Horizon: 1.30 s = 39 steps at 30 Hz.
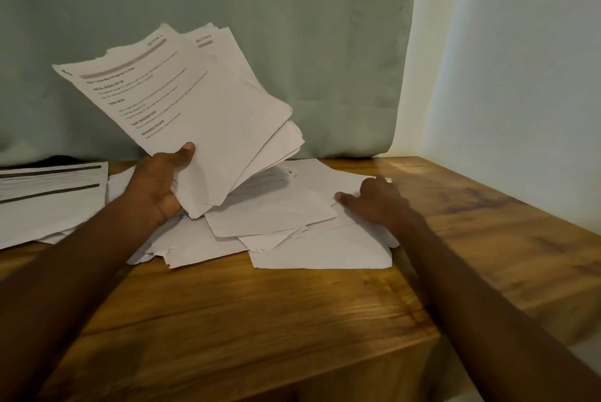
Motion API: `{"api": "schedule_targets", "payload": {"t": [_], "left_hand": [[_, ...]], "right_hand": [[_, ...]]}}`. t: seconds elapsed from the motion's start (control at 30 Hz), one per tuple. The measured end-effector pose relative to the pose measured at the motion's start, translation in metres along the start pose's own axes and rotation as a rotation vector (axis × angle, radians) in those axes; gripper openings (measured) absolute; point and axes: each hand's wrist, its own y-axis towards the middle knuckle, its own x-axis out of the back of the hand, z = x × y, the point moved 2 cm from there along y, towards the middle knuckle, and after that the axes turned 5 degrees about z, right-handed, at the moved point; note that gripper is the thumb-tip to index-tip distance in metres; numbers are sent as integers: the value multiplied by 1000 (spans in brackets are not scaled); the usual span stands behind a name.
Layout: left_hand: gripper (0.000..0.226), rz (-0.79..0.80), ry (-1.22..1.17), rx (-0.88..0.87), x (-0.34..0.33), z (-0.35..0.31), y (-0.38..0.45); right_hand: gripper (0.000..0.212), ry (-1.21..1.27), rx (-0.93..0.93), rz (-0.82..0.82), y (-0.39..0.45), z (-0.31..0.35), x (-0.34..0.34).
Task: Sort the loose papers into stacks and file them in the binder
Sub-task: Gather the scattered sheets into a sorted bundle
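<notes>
At far left a printed stack (48,193) lies flat on the wooden table (260,310). The left hand (162,183) pinches a raised sheaf (195,108) — creased, fanned, tilted up-left. Rightward, the loose pile (292,229) sprawls blank-side up; the right hand (374,203) rests on its right edge, thumb extended — nearer for the next sheet.

The left hand's (162,182) fingers are lying hidden behind the held sheaf of papers (195,108), with only the thumb showing. The smaller print on its top sheet is staying too blurred to read. The stack at the left (48,196) is running off the picture's edge. The loose papers (292,226) are covering one another and part of the counter (260,320).
</notes>
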Motion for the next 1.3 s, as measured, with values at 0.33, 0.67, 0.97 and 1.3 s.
{"api": "schedule_targets", "payload": {"t": [0.33,0.67,0.97,1.3], "left_hand": [[45,33,61,-34,0,8,3],[39,61,80,-61,-1,9,1],[12,13,50,-20,-1,7,2],[15,35,37,-15,0,8,0]], "right_hand": [[49,217,-85,-78,15,-10,-4],[23,210,129,6,7,4,-7],[72,139,174,117,-10,26,-14],[53,179,36,-71,-4,15,-4]]}}
